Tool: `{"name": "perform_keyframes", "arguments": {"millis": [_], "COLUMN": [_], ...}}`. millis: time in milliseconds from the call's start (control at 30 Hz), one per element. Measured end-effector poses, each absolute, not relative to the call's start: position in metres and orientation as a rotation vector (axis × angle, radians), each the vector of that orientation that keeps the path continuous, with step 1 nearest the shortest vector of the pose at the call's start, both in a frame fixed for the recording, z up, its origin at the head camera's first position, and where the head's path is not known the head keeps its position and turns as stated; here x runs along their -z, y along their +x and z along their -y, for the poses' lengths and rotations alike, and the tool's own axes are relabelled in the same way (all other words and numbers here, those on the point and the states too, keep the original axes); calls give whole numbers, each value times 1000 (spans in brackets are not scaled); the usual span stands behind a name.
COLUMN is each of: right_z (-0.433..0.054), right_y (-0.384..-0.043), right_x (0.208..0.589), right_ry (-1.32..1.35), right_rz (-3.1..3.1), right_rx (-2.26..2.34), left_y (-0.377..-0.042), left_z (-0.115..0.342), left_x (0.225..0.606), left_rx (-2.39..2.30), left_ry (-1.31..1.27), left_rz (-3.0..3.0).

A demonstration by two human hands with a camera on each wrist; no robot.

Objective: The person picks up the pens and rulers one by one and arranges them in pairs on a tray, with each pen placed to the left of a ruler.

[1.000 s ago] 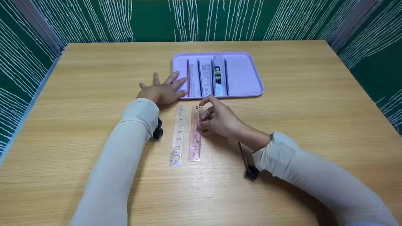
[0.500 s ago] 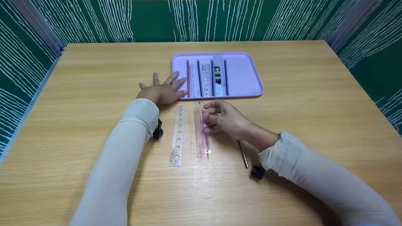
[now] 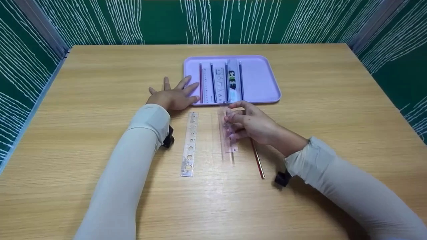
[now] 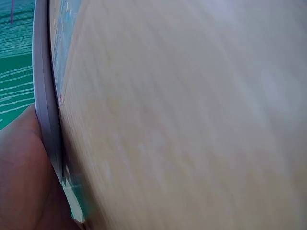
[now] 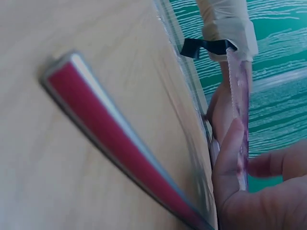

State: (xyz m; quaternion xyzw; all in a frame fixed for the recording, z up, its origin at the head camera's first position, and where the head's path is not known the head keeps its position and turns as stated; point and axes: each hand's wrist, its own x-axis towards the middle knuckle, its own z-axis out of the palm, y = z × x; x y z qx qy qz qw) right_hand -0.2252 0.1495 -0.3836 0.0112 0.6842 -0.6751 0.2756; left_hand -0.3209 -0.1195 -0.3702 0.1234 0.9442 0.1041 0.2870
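My right hand (image 3: 255, 125) pinches a clear pink ruler (image 3: 230, 145) between thumb and fingers. The ruler is raised off the table, blurred by motion, and its far end overlaps the tray's front rim in the head view. With fingers spread, my left hand (image 3: 171, 97) rests at the front left corner of the purple tray (image 3: 260, 80). A clear ruler with round holes (image 3: 189, 145) lies on the table between the forearms. Beside the right hand lies a red pencil (image 3: 258, 160), large in the right wrist view; its far end is hidden by that hand.
Inside the tray, a red pencil (image 3: 201, 83), several dark pencils and clear rulers stand side by side, among them a ruler with a cartoon print (image 3: 232, 80). Green walls with white streaks (image 3: 160, 23) border the wooden table (image 3: 100, 73).
The right hand has lifted the pink ruler from beside the clear ruler and carried it rightward and toward the tray. More of the loose red pencil shows. The left hand has stayed put.
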Motion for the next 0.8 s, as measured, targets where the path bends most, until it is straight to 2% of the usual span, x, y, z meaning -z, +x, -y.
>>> {"name": "perform_keyframes", "arguments": {"millis": [800], "right_z": [-181], "right_y": [-250], "right_x": [383], "right_ry": [62], "right_rz": [-1836], "right_rx": [1898], "left_y": [-322], "left_z": [118], "left_x": [368], "left_rx": [-252], "left_ry": [302], "left_rz": [-2526]}}
